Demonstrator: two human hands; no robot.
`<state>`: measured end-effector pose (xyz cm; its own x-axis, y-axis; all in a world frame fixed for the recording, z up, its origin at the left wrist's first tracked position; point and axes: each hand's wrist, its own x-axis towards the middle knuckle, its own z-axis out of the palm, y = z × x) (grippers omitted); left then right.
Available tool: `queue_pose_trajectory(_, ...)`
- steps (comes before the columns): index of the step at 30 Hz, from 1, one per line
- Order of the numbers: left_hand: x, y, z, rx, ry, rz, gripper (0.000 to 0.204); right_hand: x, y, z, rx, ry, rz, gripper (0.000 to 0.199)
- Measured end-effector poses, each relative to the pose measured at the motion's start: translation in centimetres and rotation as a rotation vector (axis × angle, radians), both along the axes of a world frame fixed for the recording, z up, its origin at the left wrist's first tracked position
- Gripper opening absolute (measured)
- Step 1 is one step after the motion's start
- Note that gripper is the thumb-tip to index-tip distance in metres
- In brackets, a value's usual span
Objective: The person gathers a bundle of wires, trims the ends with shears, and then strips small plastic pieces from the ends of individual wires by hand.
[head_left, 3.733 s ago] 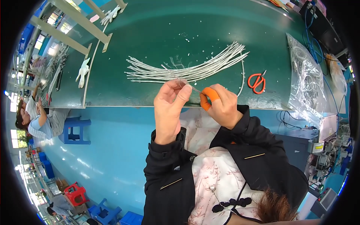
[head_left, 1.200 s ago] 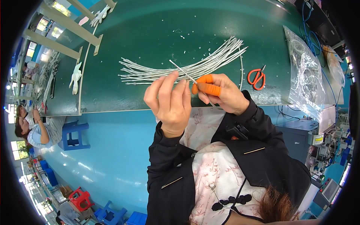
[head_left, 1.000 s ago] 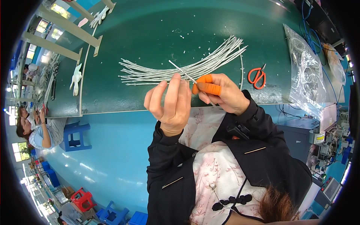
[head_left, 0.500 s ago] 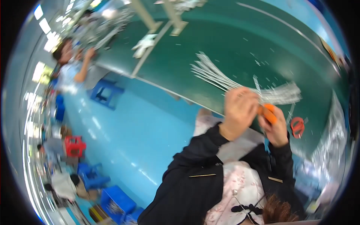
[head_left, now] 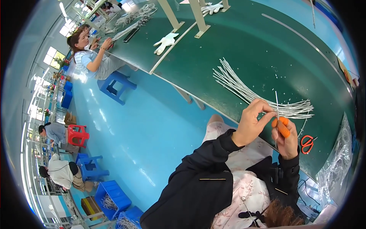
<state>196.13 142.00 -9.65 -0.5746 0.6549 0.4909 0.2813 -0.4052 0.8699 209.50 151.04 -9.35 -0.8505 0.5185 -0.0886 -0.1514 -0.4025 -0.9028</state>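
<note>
A thin grey cable (head_left: 277, 100) stands almost upright between my hands. My left hand (head_left: 252, 119) pinches toward it with thumb and index finger, their tips meeting at the cable. My right hand (head_left: 288, 142) is closed around the cable's lower part, with orange finger covers (head_left: 283, 129) on its fingers. Just beyond my hands, a fanned bundle of grey cables (head_left: 244, 88) lies on the green tabletop (head_left: 198, 65). Right of my right hand rest small scissors (head_left: 307, 145) with red-orange handles. Exactly how the fingertips grip the cable is too small to make out.
White scraps (head_left: 280, 78) dot the table. Clear plastic sheeting (head_left: 337, 152) covers the right edge. White gloves (head_left: 166, 43) lie near beige posts (head_left: 200, 23). A co-worker (head_left: 89, 57) sits at the far left with cables. Blue bins (head_left: 114, 196) stand on the floor.
The whole view has shifted, so table and hands appear farther right and lower. My left fingers have drawn back slightly from the right hand, and the upright cable shows more plainly.
</note>
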Motion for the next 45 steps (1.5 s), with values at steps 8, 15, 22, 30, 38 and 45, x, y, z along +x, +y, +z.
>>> queue_pose_trajectory(8, -0.3, -0.6, 0.0, -0.062, -0.213, -0.173, 0.017, 0.4, -0.6, 0.2, -0.017, -0.020, -0.002, 0.021)
queue_pose_trajectory(15, -2.7, 0.2, 0.9, -0.230, -0.210, -0.401, 0.037, 0.5, 1.0, 0.6, -0.160, -0.078, 0.235, 0.021)
queue_pose_trajectory(22, -4.5, 1.1, 0.9, -0.297, -0.322, -0.726, 0.034, 0.8, 1.8, 0.2, -0.289, -0.047, 0.259, 0.022)
queue_pose_trajectory(30, -4.9, -0.5, 1.3, -0.304, -0.049, -0.820, 0.029, 1.4, 0.2, -0.9, -0.203, -0.043, 0.211, 0.020)
queue_pose_trajectory(38, -3.5, -1.8, 2.3, -0.286, 0.016, -0.492, 0.013, 0.2, -1.0, 0.1, 0.116, -0.107, 0.048, 0.017)
queue_pose_trajectory(45, -3.3, -1.3, 1.7, -0.249, 0.316, -0.191, 0.007, 0.1, -0.8, 0.0, 0.188, -0.116, -0.035, 0.017)
